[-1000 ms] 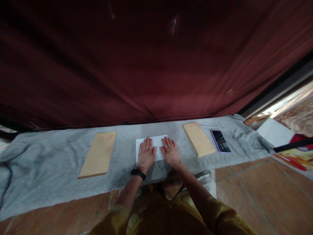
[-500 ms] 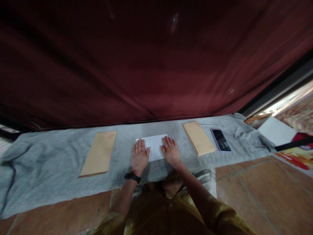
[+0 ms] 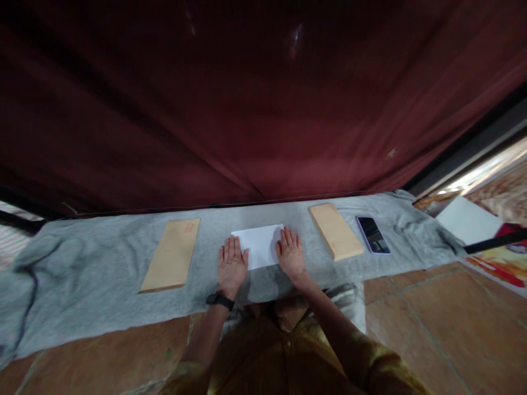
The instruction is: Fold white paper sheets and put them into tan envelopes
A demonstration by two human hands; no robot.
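A white sheet of paper (image 3: 260, 247) lies on the grey cloth (image 3: 102, 263) in front of me. My left hand (image 3: 232, 267) is flat at the paper's left edge, its fingers stretched out and pointing away from me; a black band sits on that wrist. At the right edge, my right hand (image 3: 291, 255) also lies flat with straight fingers. Neither hand grasps anything. To the left is a stack of brown envelopes (image 3: 171, 255) with small red print. Another stack of brown envelopes (image 3: 336, 231) lies to the right of my right hand.
A phone (image 3: 373, 235) with a pale purple edge lies beyond the right envelopes. Dark red fabric (image 3: 247, 109) hangs along the cloth's far edge. Tiled floor (image 3: 432, 318) shows below. A white sheet (image 3: 469, 219) and a colourful print (image 3: 502, 263) are at the far right.
Both hands have slid slightly outward, the left one to the left and the right one to the right, so more of the white paper shows between them. The view has shifted a little.
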